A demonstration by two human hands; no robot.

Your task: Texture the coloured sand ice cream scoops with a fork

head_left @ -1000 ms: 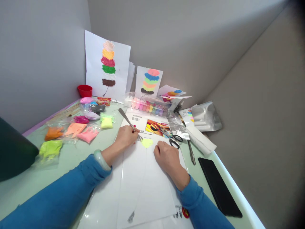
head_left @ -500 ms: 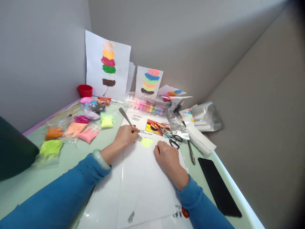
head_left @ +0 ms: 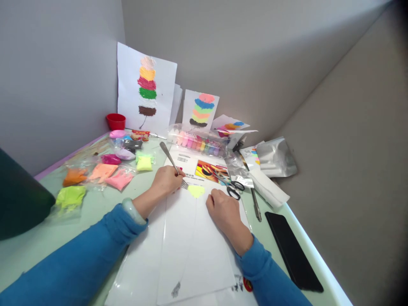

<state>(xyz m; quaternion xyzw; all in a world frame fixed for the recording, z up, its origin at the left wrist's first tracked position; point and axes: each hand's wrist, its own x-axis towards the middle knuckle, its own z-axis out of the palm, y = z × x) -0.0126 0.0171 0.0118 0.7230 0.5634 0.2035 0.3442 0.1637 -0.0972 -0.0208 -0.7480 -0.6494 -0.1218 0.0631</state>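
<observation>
My left hand [head_left: 166, 180] is closed on a metal fork [head_left: 172, 162], its tines resting just left of a flattened patch of pale yellow clay [head_left: 196, 191] on a white sheet of paper [head_left: 194, 250]. My right hand [head_left: 223, 209] rests on the same sheet just right of the clay, fingers curled under in a loose fist; I cannot see anything in it. Both arms wear blue sleeves.
Bags of coloured clay [head_left: 105, 171] lie at the left, with a red cup [head_left: 115, 121] behind them. Clay pictures on paper [head_left: 146, 87] lean on the wall. Scissors [head_left: 231, 185], a pen [head_left: 255, 203], a box of clay sticks [head_left: 199, 142], silver pouches [head_left: 276, 156] and a black phone [head_left: 291, 250] sit at the right.
Almost nothing has moved; the fork's tines have shifted slightly left, away from the yellow clay, and the view has drifted a little.
</observation>
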